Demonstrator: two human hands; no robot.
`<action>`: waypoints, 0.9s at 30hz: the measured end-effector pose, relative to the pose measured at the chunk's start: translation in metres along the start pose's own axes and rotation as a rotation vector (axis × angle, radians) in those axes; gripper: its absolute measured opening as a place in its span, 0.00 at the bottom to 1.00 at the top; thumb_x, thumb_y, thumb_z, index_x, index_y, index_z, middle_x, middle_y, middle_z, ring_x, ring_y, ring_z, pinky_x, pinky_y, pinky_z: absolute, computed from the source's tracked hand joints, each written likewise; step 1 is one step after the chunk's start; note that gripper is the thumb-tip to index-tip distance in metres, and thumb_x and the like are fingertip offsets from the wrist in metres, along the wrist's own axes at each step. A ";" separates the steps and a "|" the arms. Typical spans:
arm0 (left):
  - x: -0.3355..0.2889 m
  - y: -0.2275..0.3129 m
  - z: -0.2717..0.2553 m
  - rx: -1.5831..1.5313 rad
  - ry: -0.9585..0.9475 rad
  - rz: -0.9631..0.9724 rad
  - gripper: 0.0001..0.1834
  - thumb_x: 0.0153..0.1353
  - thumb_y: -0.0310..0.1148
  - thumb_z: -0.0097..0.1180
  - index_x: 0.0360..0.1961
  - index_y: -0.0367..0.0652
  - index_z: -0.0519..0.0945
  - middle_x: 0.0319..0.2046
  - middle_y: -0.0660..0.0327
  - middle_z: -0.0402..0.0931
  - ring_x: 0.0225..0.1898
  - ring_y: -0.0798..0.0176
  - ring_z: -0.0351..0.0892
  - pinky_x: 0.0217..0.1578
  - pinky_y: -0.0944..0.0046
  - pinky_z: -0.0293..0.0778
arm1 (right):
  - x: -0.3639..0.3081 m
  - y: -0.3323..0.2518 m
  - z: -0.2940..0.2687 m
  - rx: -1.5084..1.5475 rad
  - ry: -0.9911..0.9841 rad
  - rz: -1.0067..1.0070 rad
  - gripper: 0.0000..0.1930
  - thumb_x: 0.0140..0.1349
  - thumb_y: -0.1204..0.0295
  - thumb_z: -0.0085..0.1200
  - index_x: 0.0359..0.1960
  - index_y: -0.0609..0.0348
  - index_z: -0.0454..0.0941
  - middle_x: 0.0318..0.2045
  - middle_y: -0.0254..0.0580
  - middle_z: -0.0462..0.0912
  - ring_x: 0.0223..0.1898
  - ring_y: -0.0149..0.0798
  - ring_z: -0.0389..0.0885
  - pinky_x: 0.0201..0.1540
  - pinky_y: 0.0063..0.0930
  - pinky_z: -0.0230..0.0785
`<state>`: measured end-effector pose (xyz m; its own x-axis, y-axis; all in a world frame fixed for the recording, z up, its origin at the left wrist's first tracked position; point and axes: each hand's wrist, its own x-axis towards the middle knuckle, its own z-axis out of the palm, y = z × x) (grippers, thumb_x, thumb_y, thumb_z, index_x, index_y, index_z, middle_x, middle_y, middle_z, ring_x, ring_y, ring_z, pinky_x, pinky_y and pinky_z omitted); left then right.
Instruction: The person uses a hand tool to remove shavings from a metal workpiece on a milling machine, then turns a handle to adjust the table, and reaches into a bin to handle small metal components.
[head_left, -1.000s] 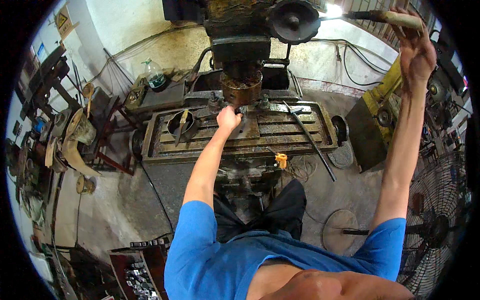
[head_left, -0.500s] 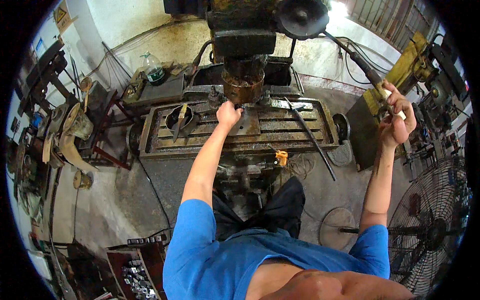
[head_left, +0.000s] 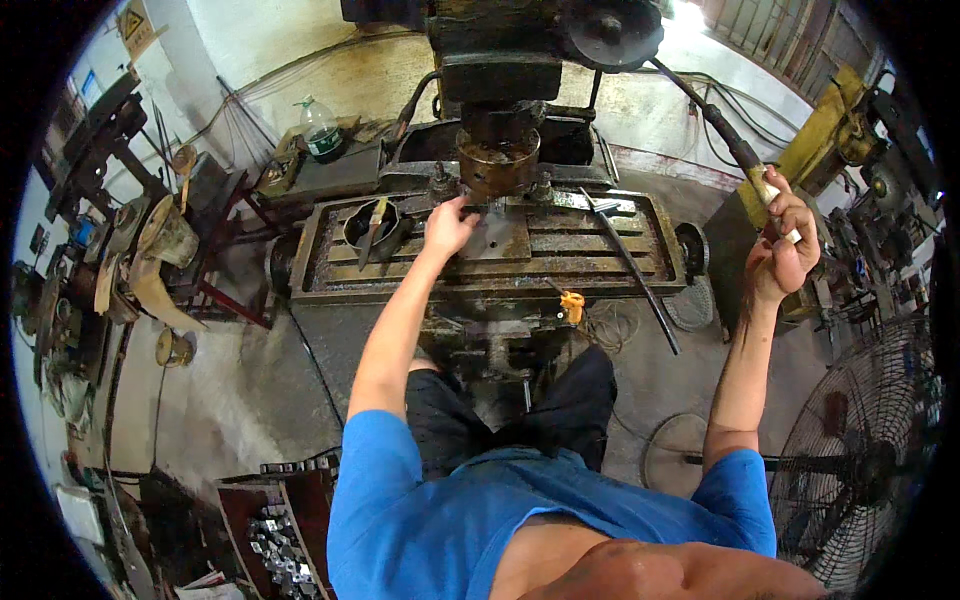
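My right hand (head_left: 783, 238) is wrapped round the pale grip (head_left: 768, 190) of a long lever on the machine's right side. My left hand (head_left: 449, 228) is over the slotted machine table (head_left: 580, 268), at the front left of the round, rusty-brown spindle housing (head_left: 498, 165). Its thumb and forefinger stand apart, and no held thing shows; the other fingers are partly hidden. Close by on the left is a dark bowl (head_left: 385, 240) with a brush (head_left: 374, 222) resting across it. Under the spindle lies a flat plate (head_left: 510, 240), with a clamp bolt (head_left: 440, 183) behind my left hand.
A long metal bar (head_left: 640, 285) lies slanted over the table's right front edge. An orange tool (head_left: 571, 307) is at the front edge. A floor fan (head_left: 870, 465) stands at right; a crate of small metal parts (head_left: 280, 550) sits lower left. A plastic bottle (head_left: 321, 130) stands behind.
My left hand has drawn back slightly left from below the spindle, and its fingers have loosened from a closed shape. My right hand keeps hold of the lever, a little lower in view.
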<state>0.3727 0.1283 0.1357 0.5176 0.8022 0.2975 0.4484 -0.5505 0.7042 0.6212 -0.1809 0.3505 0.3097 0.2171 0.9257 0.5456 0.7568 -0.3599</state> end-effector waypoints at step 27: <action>-0.422 -0.073 -0.335 -0.060 0.638 -0.700 0.15 0.54 0.31 0.55 0.40 0.31 0.76 0.19 0.58 0.74 0.18 0.70 0.72 0.18 0.70 0.68 | -0.051 0.043 -0.049 -0.037 -0.101 0.276 0.18 0.57 0.73 0.38 0.46 0.73 0.67 0.56 0.58 0.62 0.56 0.49 0.63 0.59 0.38 0.53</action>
<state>-0.1224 -0.0929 0.1746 -0.3585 0.9302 0.0787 0.4583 0.1019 0.8829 0.6667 -0.1899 0.2817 0.3717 0.4731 0.7987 0.4803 0.6383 -0.6016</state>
